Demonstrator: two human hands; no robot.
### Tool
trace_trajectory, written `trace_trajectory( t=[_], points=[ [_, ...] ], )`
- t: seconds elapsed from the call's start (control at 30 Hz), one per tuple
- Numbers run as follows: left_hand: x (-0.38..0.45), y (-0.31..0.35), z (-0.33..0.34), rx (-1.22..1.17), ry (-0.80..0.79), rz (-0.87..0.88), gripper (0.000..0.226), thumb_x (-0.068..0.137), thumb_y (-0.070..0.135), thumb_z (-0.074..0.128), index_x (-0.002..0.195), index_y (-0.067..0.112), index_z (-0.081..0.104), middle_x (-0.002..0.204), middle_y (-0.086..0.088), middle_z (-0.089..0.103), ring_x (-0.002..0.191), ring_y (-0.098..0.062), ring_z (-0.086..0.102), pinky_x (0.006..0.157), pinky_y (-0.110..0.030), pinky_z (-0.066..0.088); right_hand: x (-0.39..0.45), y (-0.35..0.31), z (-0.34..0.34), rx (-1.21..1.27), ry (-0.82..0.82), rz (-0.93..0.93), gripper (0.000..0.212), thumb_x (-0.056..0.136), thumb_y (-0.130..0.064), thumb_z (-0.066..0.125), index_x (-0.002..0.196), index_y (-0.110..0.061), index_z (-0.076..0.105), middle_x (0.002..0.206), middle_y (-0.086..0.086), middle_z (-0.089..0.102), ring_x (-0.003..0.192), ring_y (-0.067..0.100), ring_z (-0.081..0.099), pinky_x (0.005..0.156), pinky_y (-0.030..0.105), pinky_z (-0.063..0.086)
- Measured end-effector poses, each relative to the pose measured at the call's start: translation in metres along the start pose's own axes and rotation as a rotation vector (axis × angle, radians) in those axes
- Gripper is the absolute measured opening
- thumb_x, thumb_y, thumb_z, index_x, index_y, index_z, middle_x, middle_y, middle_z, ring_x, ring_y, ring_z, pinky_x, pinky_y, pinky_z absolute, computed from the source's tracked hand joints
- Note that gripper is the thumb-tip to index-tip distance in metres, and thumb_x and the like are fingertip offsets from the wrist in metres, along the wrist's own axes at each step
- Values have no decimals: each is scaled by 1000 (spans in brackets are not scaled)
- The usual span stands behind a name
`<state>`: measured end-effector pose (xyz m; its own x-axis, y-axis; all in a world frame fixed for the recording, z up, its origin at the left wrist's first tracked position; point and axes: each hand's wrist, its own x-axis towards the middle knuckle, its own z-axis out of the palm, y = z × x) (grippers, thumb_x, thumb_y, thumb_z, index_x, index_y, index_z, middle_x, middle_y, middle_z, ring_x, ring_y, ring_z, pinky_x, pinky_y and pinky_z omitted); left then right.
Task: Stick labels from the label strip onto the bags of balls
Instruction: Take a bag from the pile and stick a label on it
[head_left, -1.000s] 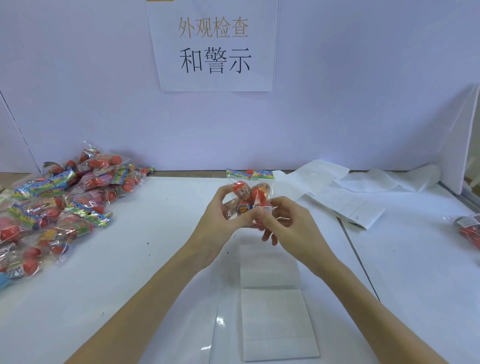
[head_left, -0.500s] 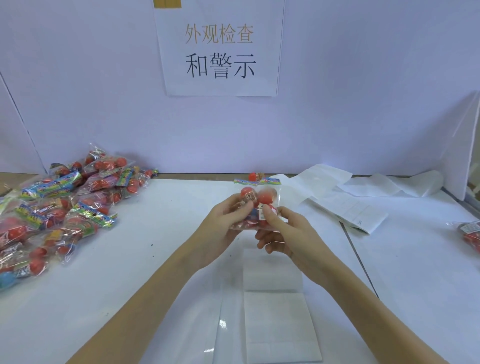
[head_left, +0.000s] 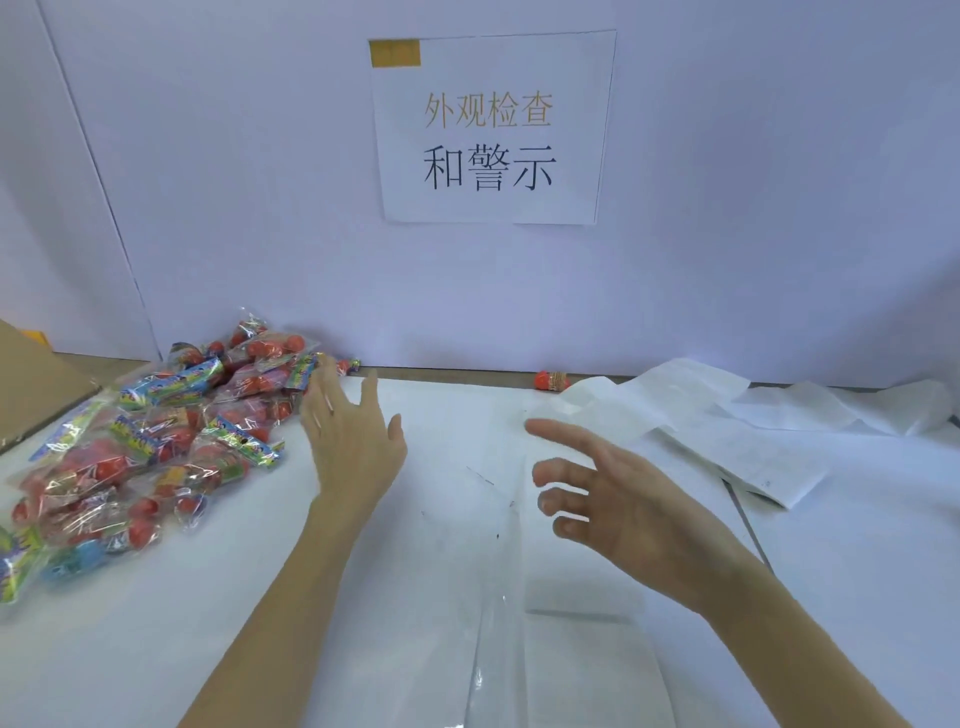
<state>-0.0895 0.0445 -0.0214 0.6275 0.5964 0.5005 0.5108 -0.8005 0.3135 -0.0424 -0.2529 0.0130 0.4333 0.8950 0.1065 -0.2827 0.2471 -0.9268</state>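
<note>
A heap of clear bags of red balls (head_left: 156, 447) with bright printed headers lies on the white table at the left. My left hand (head_left: 353, 441) hovers just right of the heap, fingers spread and holding nothing. My right hand (head_left: 608, 493) floats over the table's middle, fingers straight and apart, also holding nothing. Beneath it the label strip (head_left: 582, 654) runs toward me along the table. One bag of balls (head_left: 551, 380) lies at the back edge by the wall, partly hidden by paper.
Loose white backing paper (head_left: 727, 415) trails across the back right of the table. A brown cardboard sheet (head_left: 36, 384) lies at the far left. A printed paper sign (head_left: 491, 130) hangs on the wall behind.
Both hands let go of the bag they held together. The left hand swung left toward the heap and the right hand opened. The view tilted upward.
</note>
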Motion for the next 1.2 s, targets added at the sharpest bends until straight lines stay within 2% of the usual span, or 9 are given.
trace_trajectory(
  t=[0.07,0.17,0.3,0.4,0.6,0.83,0.93,1.03,1.2],
  points=[
    [8,-27,-6,117,23,-135,72,94,30,71,159,22,39,170,-26,2,156,-48,0,120,-68,5,3,5,3,-20,35,45,62,96,-51,71,146,-15,59,111,6,65,94,21,62,83,29,52],
    [11,-58,-8,172,-108,-365,76,99,43,62,164,34,23,170,-25,-9,154,-54,-8,115,-81,5,4,11,5,-52,25,82,56,99,-49,66,142,-12,61,108,7,65,92,23,61,83,30,51],
    [10,-62,2,249,-223,-420,65,106,45,45,164,35,18,169,-27,10,153,-54,8,120,-72,9,7,13,4,-67,21,91,57,98,-50,68,139,-11,64,105,8,64,91,23,61,82,30,51],
    [12,-56,4,294,-201,-345,49,105,37,49,152,23,42,162,-19,30,147,-44,25,118,-61,22,7,13,3,-55,32,93,57,96,-50,69,137,-11,65,104,8,64,89,23,61,81,30,51],
    [15,-42,7,172,-208,-134,35,103,22,53,138,22,55,146,-3,49,134,-33,40,108,-50,30,9,14,0,-40,73,113,56,91,-47,70,134,-10,68,101,9,64,87,23,60,80,31,52],
    [-11,15,-1,-248,-327,459,21,92,25,68,109,37,72,119,18,65,108,-17,48,86,-36,30,11,15,-4,2,184,107,48,92,-40,69,128,-9,72,97,6,64,82,20,59,76,29,51],
    [-25,39,3,-310,-319,540,23,89,22,70,106,38,71,115,23,64,113,-10,46,93,-35,24,12,13,-7,84,316,79,32,93,-27,69,119,-10,77,89,5,61,75,19,58,68,27,52],
    [-32,51,4,-343,-168,591,22,85,16,74,100,31,70,107,23,66,120,-9,50,103,-33,17,12,11,-12,177,466,27,32,89,-24,70,116,-10,79,85,5,60,69,18,56,63,26,52],
    [-37,60,-8,-607,-126,644,23,87,7,76,102,22,71,110,15,70,110,-7,62,107,-39,36,12,15,-18,137,679,-73,26,102,-17,60,126,-14,70,91,6,69,74,19,68,69,29,54]
  ],
)
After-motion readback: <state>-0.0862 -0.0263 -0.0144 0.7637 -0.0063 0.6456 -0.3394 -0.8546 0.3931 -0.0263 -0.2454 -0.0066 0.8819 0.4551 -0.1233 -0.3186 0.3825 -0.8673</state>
